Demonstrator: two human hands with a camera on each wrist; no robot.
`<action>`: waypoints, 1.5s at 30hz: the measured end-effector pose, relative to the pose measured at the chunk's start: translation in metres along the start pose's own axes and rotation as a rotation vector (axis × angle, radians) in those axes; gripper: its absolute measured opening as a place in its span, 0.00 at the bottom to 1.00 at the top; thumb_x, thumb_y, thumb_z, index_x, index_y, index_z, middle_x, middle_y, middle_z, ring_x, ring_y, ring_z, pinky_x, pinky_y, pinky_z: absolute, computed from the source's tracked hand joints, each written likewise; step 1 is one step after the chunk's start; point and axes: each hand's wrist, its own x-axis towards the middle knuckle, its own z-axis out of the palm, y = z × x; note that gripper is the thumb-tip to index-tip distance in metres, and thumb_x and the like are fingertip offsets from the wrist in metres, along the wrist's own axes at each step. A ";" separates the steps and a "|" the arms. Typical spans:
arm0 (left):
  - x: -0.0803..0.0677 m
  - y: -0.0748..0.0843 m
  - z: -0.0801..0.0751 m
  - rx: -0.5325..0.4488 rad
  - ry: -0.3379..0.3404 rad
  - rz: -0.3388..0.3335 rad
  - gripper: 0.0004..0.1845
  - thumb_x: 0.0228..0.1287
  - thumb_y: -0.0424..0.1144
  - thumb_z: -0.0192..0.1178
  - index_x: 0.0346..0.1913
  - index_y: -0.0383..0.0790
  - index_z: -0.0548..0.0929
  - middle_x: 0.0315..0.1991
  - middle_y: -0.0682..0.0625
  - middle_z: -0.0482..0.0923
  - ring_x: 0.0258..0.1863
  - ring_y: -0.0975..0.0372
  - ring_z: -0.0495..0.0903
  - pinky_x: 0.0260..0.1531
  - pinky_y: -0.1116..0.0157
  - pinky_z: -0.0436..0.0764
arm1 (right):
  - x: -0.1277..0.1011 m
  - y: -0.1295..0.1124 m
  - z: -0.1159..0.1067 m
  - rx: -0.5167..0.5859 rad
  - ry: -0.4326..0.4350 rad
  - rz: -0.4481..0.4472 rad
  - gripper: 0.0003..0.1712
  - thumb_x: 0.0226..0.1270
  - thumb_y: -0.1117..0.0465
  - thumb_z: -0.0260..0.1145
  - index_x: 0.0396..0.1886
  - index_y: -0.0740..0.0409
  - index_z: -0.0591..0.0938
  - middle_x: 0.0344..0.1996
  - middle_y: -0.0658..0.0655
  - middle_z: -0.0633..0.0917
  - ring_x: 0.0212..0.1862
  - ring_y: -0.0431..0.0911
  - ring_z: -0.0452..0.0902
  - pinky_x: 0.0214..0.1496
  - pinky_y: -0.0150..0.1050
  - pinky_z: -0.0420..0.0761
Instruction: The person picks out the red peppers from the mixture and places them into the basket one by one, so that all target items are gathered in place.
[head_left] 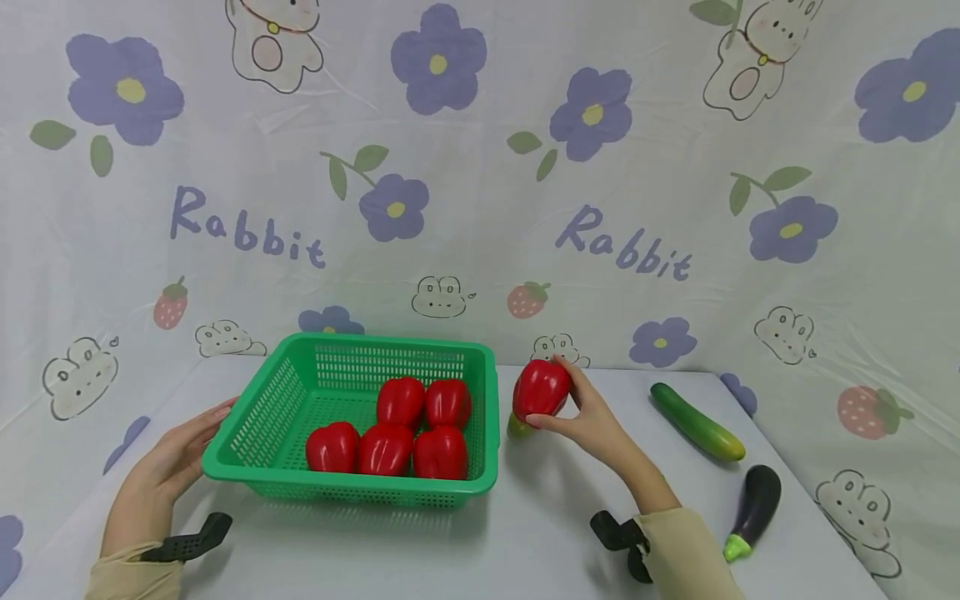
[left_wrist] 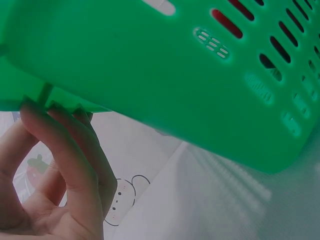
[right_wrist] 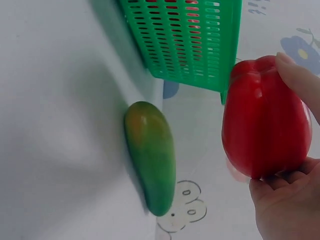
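My right hand [head_left: 581, 412] pinches a red bell pepper [head_left: 542, 388] between thumb and fingers, just right of the green basket [head_left: 348, 481]. In the right wrist view, the held pepper [right_wrist: 266, 120] shows smooth and glossy, apart from the basket wall [right_wrist: 175, 47]. My left hand [head_left: 180, 446] holds the basket's left end, its bent fingers [left_wrist: 75, 150] touching the rim in the left wrist view. Several red bell peppers [head_left: 386, 450] lie inside the basket, grouped toward its right and front. The basket's left part shows bare slotted floor.
A mango-like green fruit with an orange end [right_wrist: 150, 155] lies beside the basket, mostly hidden behind the held pepper in the head view. Farther right on the white table [head_left: 540, 542] lie a cucumber [head_left: 696, 423] and an eggplant [head_left: 756, 508]. A printed cloth [head_left: 480, 250] hangs behind.
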 end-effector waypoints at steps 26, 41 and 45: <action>0.001 -0.001 0.001 0.001 0.014 -0.008 0.16 0.71 0.38 0.43 0.48 0.56 0.81 0.45 0.61 0.82 0.44 0.68 0.80 0.43 0.68 0.80 | 0.037 -0.031 0.018 0.004 -0.013 -0.033 0.52 0.50 0.55 0.72 0.70 0.51 0.51 0.67 0.56 0.61 0.69 0.55 0.55 0.59 0.52 0.71; 0.000 -0.001 0.000 -0.021 -0.001 -0.016 0.16 0.71 0.38 0.43 0.47 0.56 0.81 0.45 0.61 0.82 0.45 0.68 0.80 0.44 0.67 0.79 | 0.068 -0.020 0.033 0.010 0.029 -0.076 0.54 0.46 0.46 0.73 0.69 0.41 0.52 0.67 0.49 0.62 0.69 0.49 0.56 0.58 0.49 0.73; 0.000 -0.001 -0.001 -0.040 -0.028 -0.005 0.17 0.71 0.37 0.42 0.48 0.54 0.81 0.45 0.60 0.81 0.45 0.67 0.80 0.44 0.67 0.79 | 0.073 -0.025 0.037 0.010 0.033 -0.073 0.54 0.45 0.45 0.73 0.69 0.40 0.52 0.66 0.48 0.62 0.69 0.49 0.56 0.58 0.49 0.73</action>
